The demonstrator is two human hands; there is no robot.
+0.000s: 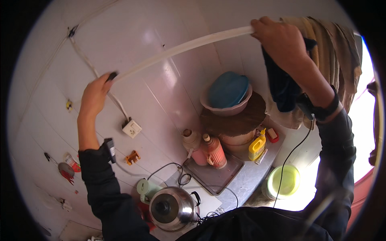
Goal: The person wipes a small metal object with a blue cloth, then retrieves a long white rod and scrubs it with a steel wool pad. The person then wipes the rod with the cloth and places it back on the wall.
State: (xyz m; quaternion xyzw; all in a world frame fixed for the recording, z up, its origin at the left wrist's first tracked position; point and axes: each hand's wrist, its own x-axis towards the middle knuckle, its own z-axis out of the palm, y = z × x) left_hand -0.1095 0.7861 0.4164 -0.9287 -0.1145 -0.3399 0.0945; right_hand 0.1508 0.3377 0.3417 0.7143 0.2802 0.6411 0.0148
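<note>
A long white pole [187,46] slants across the wall, its right end higher in the picture. My left hand [94,95] grips its left end, where a small black piece [112,76] sticks out between the fingers. My right hand [279,43] is closed around the pole farther right, beside hanging cloths. Directly under that hand hangs a dark blue cloth [282,84], and brown and beige towels [334,51] hang just to its right. Part of the pole is hidden behind the right hand and the cloths.
A white wall socket [132,128] sits below my left hand. On the counter [256,177] stand two thermos flasks [215,152], a lidded steel pot [173,208] and a yellow bottle [257,147]. Basins [229,90] rest on a round brown lid [232,122]. A black cable [289,159] trails from my right wrist.
</note>
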